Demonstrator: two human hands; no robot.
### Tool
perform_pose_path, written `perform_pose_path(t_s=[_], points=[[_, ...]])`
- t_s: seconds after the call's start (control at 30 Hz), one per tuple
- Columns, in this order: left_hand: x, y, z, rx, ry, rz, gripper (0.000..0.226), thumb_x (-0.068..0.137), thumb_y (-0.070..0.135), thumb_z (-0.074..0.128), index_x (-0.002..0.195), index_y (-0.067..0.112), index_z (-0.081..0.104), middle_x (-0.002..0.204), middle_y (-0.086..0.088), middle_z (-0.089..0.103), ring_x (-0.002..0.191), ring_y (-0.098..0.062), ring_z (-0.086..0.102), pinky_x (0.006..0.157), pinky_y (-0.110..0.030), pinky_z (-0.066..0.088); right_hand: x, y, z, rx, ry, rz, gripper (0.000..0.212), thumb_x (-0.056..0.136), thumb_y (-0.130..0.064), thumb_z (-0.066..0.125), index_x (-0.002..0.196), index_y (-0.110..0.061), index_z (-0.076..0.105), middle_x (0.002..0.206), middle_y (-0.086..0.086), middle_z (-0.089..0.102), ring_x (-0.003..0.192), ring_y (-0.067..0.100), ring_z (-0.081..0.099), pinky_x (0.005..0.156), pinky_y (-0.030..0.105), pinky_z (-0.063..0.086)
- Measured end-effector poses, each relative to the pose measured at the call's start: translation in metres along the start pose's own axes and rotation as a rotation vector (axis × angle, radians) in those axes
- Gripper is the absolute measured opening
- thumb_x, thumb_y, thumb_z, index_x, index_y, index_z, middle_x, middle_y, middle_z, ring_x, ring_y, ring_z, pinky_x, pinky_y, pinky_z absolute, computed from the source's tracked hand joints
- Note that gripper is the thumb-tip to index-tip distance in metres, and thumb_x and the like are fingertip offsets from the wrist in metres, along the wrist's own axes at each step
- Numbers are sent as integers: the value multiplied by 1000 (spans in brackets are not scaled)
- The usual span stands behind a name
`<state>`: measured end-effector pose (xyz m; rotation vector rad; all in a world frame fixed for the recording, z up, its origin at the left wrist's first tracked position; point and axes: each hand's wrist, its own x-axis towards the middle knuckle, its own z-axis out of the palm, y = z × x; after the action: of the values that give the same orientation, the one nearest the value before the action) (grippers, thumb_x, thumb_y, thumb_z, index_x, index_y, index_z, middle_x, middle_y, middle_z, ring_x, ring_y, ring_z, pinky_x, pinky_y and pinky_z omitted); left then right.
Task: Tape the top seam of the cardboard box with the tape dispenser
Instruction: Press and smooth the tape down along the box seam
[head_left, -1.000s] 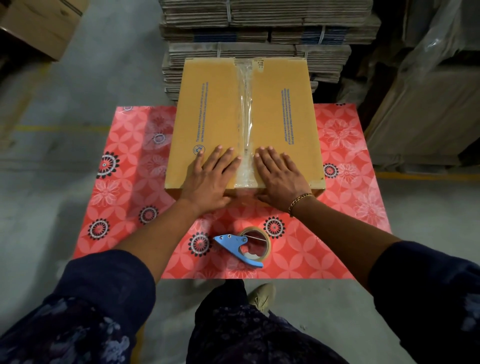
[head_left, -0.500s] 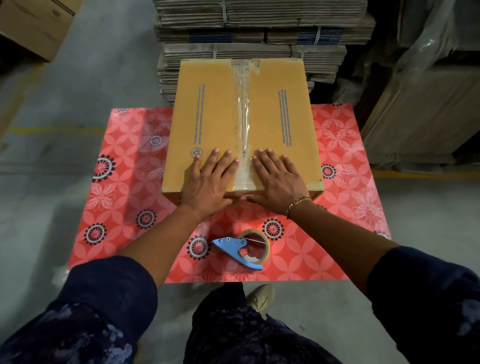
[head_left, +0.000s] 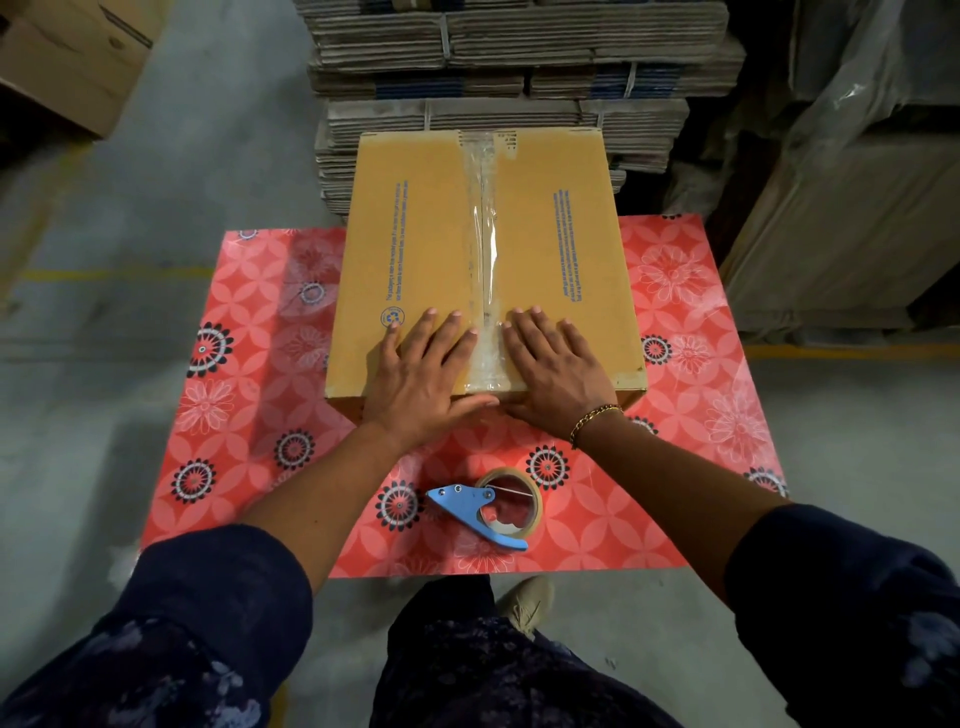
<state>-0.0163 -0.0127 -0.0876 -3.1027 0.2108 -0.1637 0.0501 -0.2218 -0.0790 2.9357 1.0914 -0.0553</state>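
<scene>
A worker's hands lie flat and spread on the box (head_left: 441, 270), which sits at the 12 o'clock end of a red flowered table (head_left: 249, 415). The left hand (head_left: 423, 374) presses just at 9 o'clock of the seam, the right hand (head_left: 556, 369) just at 3 o'clock of it, thumbs curled over the near edge; neither grips anything. A strip of clear tape (head_left: 485, 249) runs along the top seam from the far edge to the near one and appears to fold down both ends. It looks wrinkled in the middle. The dispenser (head_left: 493, 506), blue-handled with its roll on, lies on the table at 6 o'clock of the box, near it but untouched. Judged from this, the taping itself is done and the hands are smoothing the near end down. What seems left is pressing out the creases farther along the seam, if anything. Bundled flat cardboard (head_left: 519, 52) is stacked behind.
</scene>
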Motion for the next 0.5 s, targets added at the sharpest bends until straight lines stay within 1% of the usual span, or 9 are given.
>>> perform_pose_path(t_s=[0.07,0.1,0.2,0.23,0.3,0.33,0.4,0.43,0.5], points=[[1,-4,-4,33,-38,11,94,88,86,28,156,22,33,167,-6,29,155,-32,25,115,-65,26,1,-1,-3,0,5,-14,106,76,-69,62,156,-13,21,165,8,22,153,28,17,122,51,17],[2,-5,-4,38,-60,17,94,88,85,28,157,22,32,168,-6,28,155,-32,24,115,-65,27,2,0,-4,15,7,-18,105,77,-72,57,157,-13,21,166,8,21,153,27,16,122,51,16],[0,-4,-4,53,-84,25,92,87,80,35,157,21,29,168,-7,26,155,-34,24,114,-65,28,-2,3,-3,56,11,-17,104,81,-83,32,157,-14,19,167,6,17,154,25,12,123,50,14],[1,-4,-4,66,-107,35,93,86,77,44,158,21,28,169,-8,24,155,-34,23,115,-65,28,-2,4,-3,60,2,-20,104,82,-85,26,158,-14,18,167,6,16,154,24,10,123,49,12],[2,-4,-4,87,-142,47,101,78,67,64,159,22,23,170,-7,21,155,-34,21,115,-65,28,-2,5,-4,60,-3,-19,104,83,-86,12,158,-14,17,167,6,15,155,24,9,124,49,11],[1,-3,-4,93,-155,44,105,75,64,70,159,22,22,170,-7,20,155,-34,20,115,-65,28,-3,5,-3,55,-8,-19,106,82,-86,5,158,-14,17,167,6,16,154,24,10,124,49,12],[-1,-2,-3,93,-157,41,109,72,61,75,159,22,22,170,-6,20,156,-34,20,115,-65,28,-4,3,-2,50,-20,-27,110,79,-85,-5,158,-12,18,167,8,17,154,26,11,123,49,12],[-1,-3,-2,87,-150,41,111,70,59,76,159,23,21,170,-6,19,156,-34,20,115,-65,28,-3,3,-2,48,-25,-34,110,78,-84,-6,158,-12,18,167,9,16,154,26,11,123,49,12],[-2,-4,-2,68,-153,38,114,68,60,78,160,24,20,171,-4,17,156,-33,17,116,-64,26,-2,2,0,45,-37,-40,108,80,-84,-2,158,-12,16,167,9,14,154,27,9,123,50,11]])
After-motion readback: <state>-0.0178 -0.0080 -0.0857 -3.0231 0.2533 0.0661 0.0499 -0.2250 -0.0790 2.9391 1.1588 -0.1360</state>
